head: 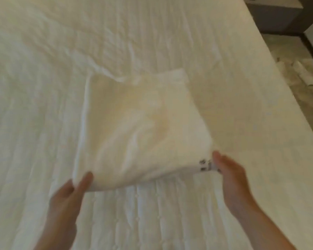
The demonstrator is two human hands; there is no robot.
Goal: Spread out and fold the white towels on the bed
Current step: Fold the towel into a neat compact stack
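One folded white cloth towel (139,127) lay mid-bed (43,69); left hand (67,197) and right hand (229,174) each pinched a near corner.

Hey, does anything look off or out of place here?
The towel shows a faint yellowish patch mid-cloth, maybe a stain or just lighting. On the floor right of the bed, white items lie scattered.
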